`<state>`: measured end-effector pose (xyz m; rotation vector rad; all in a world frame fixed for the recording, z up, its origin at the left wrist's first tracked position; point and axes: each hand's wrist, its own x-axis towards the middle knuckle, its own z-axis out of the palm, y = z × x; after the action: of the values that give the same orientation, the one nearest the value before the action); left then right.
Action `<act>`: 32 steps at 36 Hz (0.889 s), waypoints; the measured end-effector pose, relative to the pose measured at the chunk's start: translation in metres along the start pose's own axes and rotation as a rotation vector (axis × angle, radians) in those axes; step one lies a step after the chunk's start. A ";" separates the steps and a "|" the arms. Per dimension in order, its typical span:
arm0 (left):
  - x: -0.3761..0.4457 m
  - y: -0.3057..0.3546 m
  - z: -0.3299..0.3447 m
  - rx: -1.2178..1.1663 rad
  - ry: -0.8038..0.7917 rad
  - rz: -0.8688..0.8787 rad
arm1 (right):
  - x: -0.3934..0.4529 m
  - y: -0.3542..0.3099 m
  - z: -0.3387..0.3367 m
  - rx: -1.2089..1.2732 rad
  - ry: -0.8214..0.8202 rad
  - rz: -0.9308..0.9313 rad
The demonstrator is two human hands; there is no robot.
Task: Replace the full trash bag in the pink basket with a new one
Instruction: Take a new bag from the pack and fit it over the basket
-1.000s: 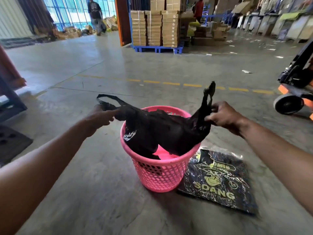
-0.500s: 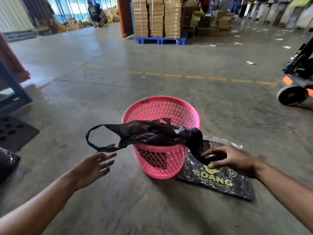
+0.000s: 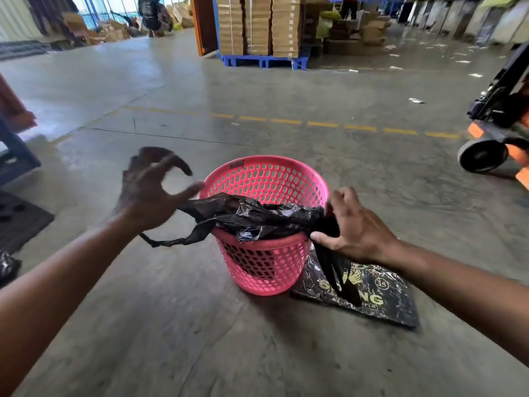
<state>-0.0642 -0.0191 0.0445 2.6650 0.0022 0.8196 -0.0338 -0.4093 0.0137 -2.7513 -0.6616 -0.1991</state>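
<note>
Black bag (image 3: 257,216) across basket (image 3: 266,179) rim, pinched by right fingers (image 3: 322,239).

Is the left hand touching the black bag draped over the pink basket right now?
Cannot tell. In the head view the open, blurred left hand hangs beside the black bag, its thumb tip overlapping the bag's edge; no gap or contact shows plainly.

A black trash bag (image 3: 257,217) drapes across the pink basket (image 3: 266,179); the right hand (image 3: 353,227) pinches it, the left hand (image 3: 148,193) hovers spread, empty.
</note>
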 end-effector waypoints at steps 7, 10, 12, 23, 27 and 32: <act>-0.008 0.012 0.025 0.023 -0.439 -0.054 | 0.003 0.015 0.014 -0.099 -0.116 -0.093; -0.009 0.007 0.024 -0.142 -0.395 -0.074 | 0.003 0.029 0.008 -0.028 -0.080 -0.088; -0.010 0.006 0.022 -0.246 -0.394 -0.047 | 0.004 0.038 0.004 0.002 -0.063 -0.052; -0.027 0.011 0.009 -0.042 -0.303 -0.042 | 0.012 0.038 -0.002 -0.095 0.243 0.154; -0.035 0.003 0.010 0.215 -0.298 -0.077 | 0.008 0.043 0.002 -0.379 0.259 0.082; -0.045 -0.001 0.004 0.458 -0.326 -0.049 | -0.003 0.057 -0.002 -0.484 0.263 0.054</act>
<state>-0.0994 -0.0239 0.0171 3.1851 0.1952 0.3934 -0.0105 -0.4599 0.0004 -3.1036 -0.5192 -0.7871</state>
